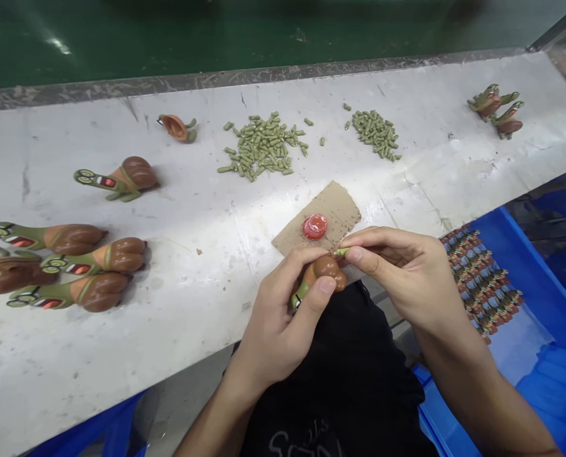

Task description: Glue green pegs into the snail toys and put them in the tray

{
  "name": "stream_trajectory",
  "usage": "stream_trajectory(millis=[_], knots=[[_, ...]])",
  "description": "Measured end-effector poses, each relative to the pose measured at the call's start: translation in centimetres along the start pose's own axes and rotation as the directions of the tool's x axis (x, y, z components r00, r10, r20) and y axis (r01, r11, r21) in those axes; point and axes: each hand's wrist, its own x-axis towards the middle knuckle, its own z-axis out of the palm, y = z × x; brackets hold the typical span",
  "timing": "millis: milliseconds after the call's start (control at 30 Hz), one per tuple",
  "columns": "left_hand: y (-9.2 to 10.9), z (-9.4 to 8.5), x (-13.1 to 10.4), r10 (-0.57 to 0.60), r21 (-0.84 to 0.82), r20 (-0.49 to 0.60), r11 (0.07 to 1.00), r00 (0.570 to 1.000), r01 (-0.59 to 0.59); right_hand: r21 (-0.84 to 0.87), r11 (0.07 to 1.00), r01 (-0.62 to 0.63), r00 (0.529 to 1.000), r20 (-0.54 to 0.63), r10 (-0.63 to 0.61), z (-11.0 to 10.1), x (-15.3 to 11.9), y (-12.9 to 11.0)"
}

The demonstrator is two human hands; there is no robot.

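Observation:
Over the bench's near edge, my left hand (287, 317) is closed around a snail figurine (328, 268) with a brown shell and green head. My right hand (401, 266) pinches a small green peg (341, 252) at the figurine's shell end; whether the two touch, I cannot tell. Just beyond my hands lies a piece of cardboard (335, 203) with a round blob of glossy red paste (314, 226) on it. Loose green pegs form a larger pile (263, 146) and a smaller pile (375, 133) farther back.
Several snail figurines (96, 293) lie at the left of the white bench (192, 336). A lone figurine (137, 174) and an orange-brown part (174, 127) sit behind them. More figurines (492, 101) stand far right. Below right, a blue crate (540, 273) holds rows of figurines.

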Motion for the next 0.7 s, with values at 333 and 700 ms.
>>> stream_trajectory(millis=[333,700], knots=[[-0.3,0.0,0.1,0.053,0.111,0.046,0.992,0.998,-0.057,-0.256,0.943,0.213,0.974,0.129,-0.185,-0.5,-0.3,-0.3],[0.0,-0.4,0.0,0.028,0.119,0.079,0.992,0.997,-0.038,-0.298,0.886,0.356,0.907,0.341,-0.249,-1.9,0.7,-1.4]])
